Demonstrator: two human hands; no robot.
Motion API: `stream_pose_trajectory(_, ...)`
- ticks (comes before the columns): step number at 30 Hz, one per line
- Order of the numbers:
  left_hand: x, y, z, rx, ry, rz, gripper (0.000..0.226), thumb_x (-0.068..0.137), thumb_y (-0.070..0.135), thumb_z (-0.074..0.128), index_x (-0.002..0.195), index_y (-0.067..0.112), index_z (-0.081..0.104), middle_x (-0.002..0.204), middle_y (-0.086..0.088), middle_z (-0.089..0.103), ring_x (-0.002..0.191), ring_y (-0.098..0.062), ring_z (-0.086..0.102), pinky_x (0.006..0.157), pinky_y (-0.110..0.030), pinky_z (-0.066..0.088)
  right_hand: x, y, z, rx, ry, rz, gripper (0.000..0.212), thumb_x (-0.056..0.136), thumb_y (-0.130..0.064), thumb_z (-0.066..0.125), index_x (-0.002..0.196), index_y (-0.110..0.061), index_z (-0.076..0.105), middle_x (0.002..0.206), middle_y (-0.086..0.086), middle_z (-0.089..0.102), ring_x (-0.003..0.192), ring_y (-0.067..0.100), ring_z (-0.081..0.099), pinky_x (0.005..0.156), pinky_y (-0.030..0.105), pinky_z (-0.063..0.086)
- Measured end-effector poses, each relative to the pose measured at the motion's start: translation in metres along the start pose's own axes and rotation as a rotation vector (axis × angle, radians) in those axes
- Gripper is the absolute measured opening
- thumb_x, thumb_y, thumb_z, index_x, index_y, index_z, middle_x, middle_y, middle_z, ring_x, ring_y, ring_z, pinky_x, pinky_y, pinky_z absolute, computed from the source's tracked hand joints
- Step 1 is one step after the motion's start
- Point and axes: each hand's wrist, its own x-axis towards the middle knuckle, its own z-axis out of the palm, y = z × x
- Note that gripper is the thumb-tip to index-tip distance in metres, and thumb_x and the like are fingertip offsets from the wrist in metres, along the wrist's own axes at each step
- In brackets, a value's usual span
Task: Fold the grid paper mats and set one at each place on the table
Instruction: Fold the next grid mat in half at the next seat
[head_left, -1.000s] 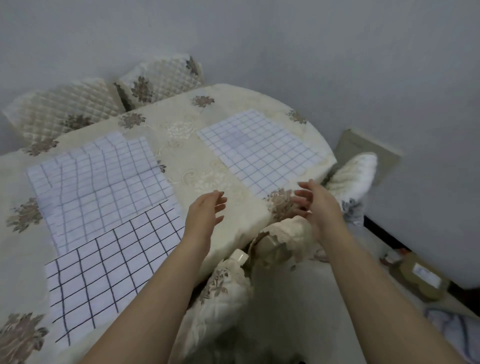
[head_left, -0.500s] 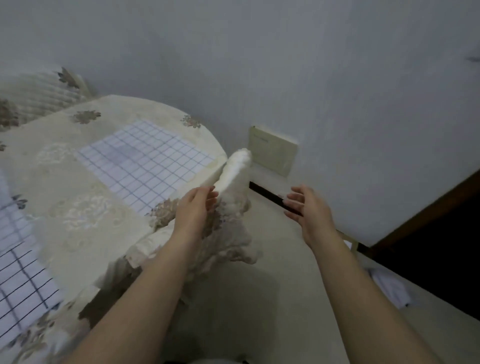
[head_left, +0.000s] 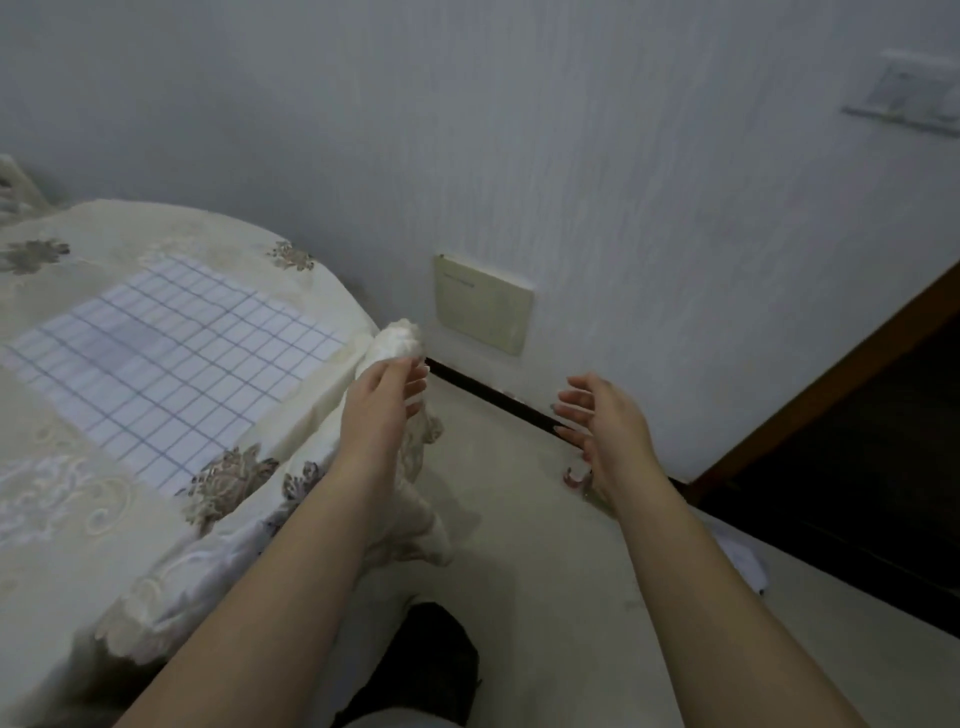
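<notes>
Grid paper mat (head_left: 171, 358) flat on counter (head_left: 62, 519) near its right edge. Your left hand (head_left: 382, 402) fingers (head_left: 415, 387) curl round padded chair back (head_left: 397, 338) at that edge; your right hand (head_left: 605, 421) fingers spread, holding nothing.

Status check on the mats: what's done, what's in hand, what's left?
Done: one mat lies flat on the table, by the chair. In hand: no mat; the left hand touches the chair's top, grip unclear, and the right hand hangs open in the air. Left: only this place shows, so the other places cannot be judged.
</notes>
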Motion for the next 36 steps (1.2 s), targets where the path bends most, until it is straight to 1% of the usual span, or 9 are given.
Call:
stream_pose_trajectory(5,0.051,0.016,-0.018,-0.066,0.106,0.031,0.022,0.094,0.024,0.051,0.102,0.013,0.069,0.106,-0.006,0.071,0.102,-0.019,0.067,0.09,-0.036,0.054,0.049,-0.017,0.06,-0.053,-0.113,-0.026,0.021,0.095,-0.03,0.048,0.092,-0.016,0.063,0.097,0.009,0.065,0.092,0.023,0.065,0.078,0.037,0.055)
stream_pose_trajectory(10,0.111,0.033,-0.064,-0.167,0.283,0.038,0.022,0.092,0.025,0.053,0.102,0.014,0.069,0.106,-0.006,0.071,0.105,-0.021,0.066,0.093,-0.039,0.053,0.093,-0.036,0.165,-0.16,-0.324,-0.062,0.03,0.098,-0.034,0.044,0.1,-0.011,0.064,0.097,0.01,0.065,0.089,0.023,0.064,0.085,0.044,0.054)
stream_pose_trajectory(13,0.142,0.049,-0.097,-0.217,0.396,0.037,0.021,0.093,0.025,0.052,0.101,0.015,0.068,0.107,-0.007,0.071,0.104,-0.02,0.066,0.095,-0.04,0.052,0.109,-0.048,0.232,-0.237,-0.45,-0.07,0.028,0.098,-0.033,0.044,0.096,-0.012,0.064,0.096,0.01,0.066,0.09,0.023,0.063,0.086,0.044,0.053)
stream_pose_trajectory(16,0.169,0.065,-0.129,-0.258,0.49,0.063,0.02,0.093,0.025,0.052,0.098,0.016,0.069,0.105,-0.006,0.071,0.104,-0.02,0.066,0.094,-0.039,0.053,0.121,-0.06,0.291,-0.27,-0.56,-0.092,0.028,0.1,-0.03,0.042,0.091,-0.012,0.062,0.091,0.009,0.064,0.085,0.022,0.062,0.076,0.038,0.053)
stream_pose_trajectory(18,0.182,0.072,-0.152,-0.288,0.569,0.072,0.019,0.092,0.025,0.053,0.096,0.016,0.069,0.104,-0.006,0.071,0.104,-0.021,0.066,0.093,-0.039,0.052,0.127,-0.06,0.324,-0.298,-0.618,-0.099,0.028,0.1,-0.029,0.042,0.092,-0.012,0.063,0.093,0.01,0.064,0.084,0.021,0.062,0.072,0.035,0.052)
stream_pose_trajectory(21,0.193,0.076,-0.185,-0.316,0.684,0.072,0.019,0.093,0.024,0.053,0.098,0.015,0.069,0.106,-0.007,0.071,0.104,-0.02,0.067,0.093,-0.038,0.053,0.129,-0.054,0.367,-0.327,-0.702,-0.083,0.026,0.098,-0.029,0.045,0.093,-0.013,0.064,0.098,0.012,0.064,0.089,0.024,0.064,0.078,0.038,0.053)
stream_pose_trajectory(26,0.196,0.067,-0.227,-0.347,0.841,0.041,0.018,0.093,0.022,0.054,0.099,0.013,0.068,0.105,-0.008,0.071,0.104,-0.022,0.066,0.095,-0.041,0.052,0.124,-0.039,0.423,-0.386,-0.85,-0.05,0.021,0.097,-0.026,0.048,0.091,-0.014,0.065,0.093,0.008,0.064,0.089,0.023,0.064,0.08,0.039,0.053)
stream_pose_trajectory(30,0.202,0.056,-0.255,-0.309,0.895,-0.001,0.016,0.093,0.022,0.054,0.098,0.015,0.067,0.108,-0.009,0.071,0.104,-0.021,0.066,0.097,-0.042,0.051,0.129,-0.025,0.461,-0.453,-0.932,-0.027,0.022,0.096,-0.027,0.049,0.091,-0.014,0.065,0.096,0.01,0.065,0.092,0.025,0.065,0.085,0.042,0.054)
stream_pose_trajectory(36,0.235,0.059,-0.285,-0.235,0.842,-0.068,0.018,0.094,0.02,0.053,0.101,0.011,0.068,0.103,-0.01,0.072,0.102,-0.024,0.068,0.096,-0.041,0.052,0.151,-0.012,0.515,-0.535,-1.056,0.002,0.02,0.097,-0.025,0.05,0.092,-0.012,0.065,0.091,0.009,0.065,0.085,0.023,0.064,0.081,0.04,0.054)
